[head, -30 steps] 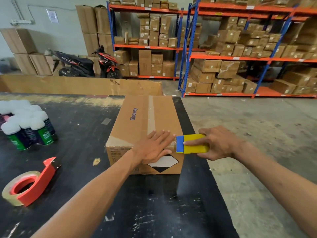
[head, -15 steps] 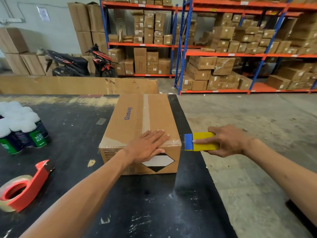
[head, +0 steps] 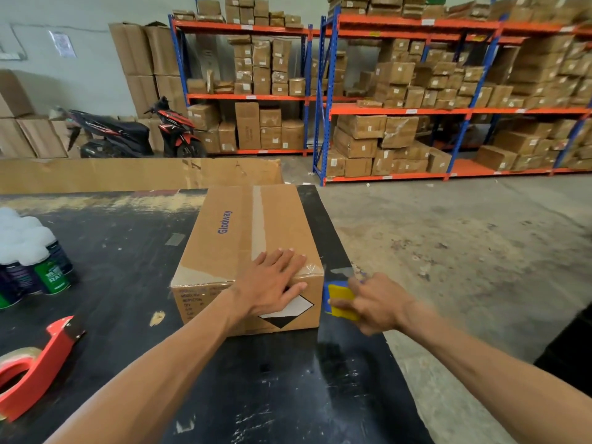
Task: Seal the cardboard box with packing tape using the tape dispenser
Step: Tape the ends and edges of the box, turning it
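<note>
The right hand [head: 376,304], gripping a yellow scraper [head: 340,299], has dropped beside the box's [head: 253,251] near right corner, while the left hand [head: 272,280] lies flat, open, on its taped near edge, the box's long axis running away along the tabletop's [head: 128,251] right edge.

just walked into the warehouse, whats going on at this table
A person is taping a brown cardboard box on a black table. The left hand presses flat on the box's near top edge. The right hand holds a yellow and blue tool beside the box's right side. A red tape dispenser lies unused at left.
</note>
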{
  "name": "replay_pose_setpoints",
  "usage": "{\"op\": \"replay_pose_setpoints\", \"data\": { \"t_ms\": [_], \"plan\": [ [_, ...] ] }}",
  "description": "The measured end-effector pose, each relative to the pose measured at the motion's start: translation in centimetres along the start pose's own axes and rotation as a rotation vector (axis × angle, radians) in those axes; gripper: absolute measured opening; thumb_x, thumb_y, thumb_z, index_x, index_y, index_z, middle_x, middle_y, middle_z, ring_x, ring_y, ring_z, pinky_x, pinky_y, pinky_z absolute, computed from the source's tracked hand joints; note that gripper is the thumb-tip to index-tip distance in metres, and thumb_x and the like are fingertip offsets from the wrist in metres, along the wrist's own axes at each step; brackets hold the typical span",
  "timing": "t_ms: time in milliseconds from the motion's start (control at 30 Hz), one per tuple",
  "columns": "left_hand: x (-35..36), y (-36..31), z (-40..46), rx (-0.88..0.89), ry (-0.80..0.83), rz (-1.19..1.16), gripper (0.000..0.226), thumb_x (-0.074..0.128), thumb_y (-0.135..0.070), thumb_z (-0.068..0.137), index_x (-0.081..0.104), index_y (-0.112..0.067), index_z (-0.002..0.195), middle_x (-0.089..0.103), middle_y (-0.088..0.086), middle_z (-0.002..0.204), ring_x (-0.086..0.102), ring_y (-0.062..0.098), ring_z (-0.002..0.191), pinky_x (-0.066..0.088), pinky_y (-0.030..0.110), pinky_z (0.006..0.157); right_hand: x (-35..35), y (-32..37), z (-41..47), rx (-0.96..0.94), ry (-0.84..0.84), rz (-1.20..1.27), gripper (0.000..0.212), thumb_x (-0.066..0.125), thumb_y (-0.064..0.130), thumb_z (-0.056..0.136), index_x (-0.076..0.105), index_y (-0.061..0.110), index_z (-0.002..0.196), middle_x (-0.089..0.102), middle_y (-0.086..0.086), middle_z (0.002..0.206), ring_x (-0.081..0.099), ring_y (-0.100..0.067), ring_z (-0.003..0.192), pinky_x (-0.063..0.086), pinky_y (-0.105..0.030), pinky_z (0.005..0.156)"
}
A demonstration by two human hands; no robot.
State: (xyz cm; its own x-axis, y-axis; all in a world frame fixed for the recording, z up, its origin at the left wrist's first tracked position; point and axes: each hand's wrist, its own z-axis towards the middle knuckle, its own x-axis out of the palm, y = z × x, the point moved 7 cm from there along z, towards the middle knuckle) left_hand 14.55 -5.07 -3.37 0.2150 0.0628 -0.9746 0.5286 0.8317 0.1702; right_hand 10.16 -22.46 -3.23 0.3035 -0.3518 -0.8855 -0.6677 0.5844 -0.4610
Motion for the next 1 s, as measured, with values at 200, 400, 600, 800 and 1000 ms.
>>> {"op": "replay_pose_setpoints", "data": {
  "t_ms": [200,400,600,800,1000],
  "plan": [
    [0.1,-5.0,4.8,-0.45,-0.043,-0.181,0.07,0.006,-0.053,0.101,0.016,-0.013,0.158,0.022,0.028,0.159,0.018,0.046,0.147,0.01,0.066,0.116,-1.3,-2.0,0.8,0.109,-0.056,-0.004,0.041,0.077,0.044,0.048,0.074,0.036,0.088,0.058,-0.006,0.062,0.05,-0.025,0.031,0.026,-0.022,0.037],
    [1.1,-5.1,5.7,-0.466,-0.013,-0.148,0.062,0.019,-0.037,0.106,0.011,-0.003,0.157,0.014,0.028,0.162,0.011,0.047,0.149,0.004,0.066,0.116,0.0,-1.7,0.4,0.169,-0.035,0.046,0.046,0.064,0.044,0.071,0.063,0.046,0.116,0.065,-0.011,0.081,0.064,-0.035,0.056,0.043,-0.032,0.048],
    [1.1,-5.0,4.5,-0.433,-0.01,-0.093,0.068,0.025,-0.04,0.104,0.004,-0.002,0.157,0.018,0.034,0.158,0.017,0.052,0.146,0.011,0.072,0.112,0.2,-2.9,-1.4,0.451,0.012,0.336,0.051,0.056,0.057,0.081,0.055,0.051,0.131,0.068,-0.004,0.112,0.065,-0.029,0.101,0.049,-0.034,0.079],
    [0.3,-4.4,2.9,-0.397,-0.061,-0.088,0.081,0.028,-0.041,0.095,-0.012,-0.007,0.156,0.038,0.026,0.145,0.038,0.044,0.131,0.024,0.068,0.109,3.3,-4.8,-3.5,0.848,-0.016,0.973,0.059,0.07,0.049,0.068,0.064,0.038,0.126,0.069,-0.005,0.118,0.063,-0.025,0.102,0.046,-0.03,0.074],
    [0.1,-2.5,2.3,-0.554,-0.036,-0.25,0.076,0.025,-0.048,0.096,0.014,-0.002,0.156,0.026,0.021,0.154,0.026,0.039,0.139,0.015,0.062,0.115,7.7,-3.2,-4.5,1.08,-0.031,1.35,0.036,0.072,0.045,0.075,0.05,0.018,0.063,0.047,0.0,0.06,0.044,-0.02,0.058,0.033,-0.031,0.054]
  ]
}}
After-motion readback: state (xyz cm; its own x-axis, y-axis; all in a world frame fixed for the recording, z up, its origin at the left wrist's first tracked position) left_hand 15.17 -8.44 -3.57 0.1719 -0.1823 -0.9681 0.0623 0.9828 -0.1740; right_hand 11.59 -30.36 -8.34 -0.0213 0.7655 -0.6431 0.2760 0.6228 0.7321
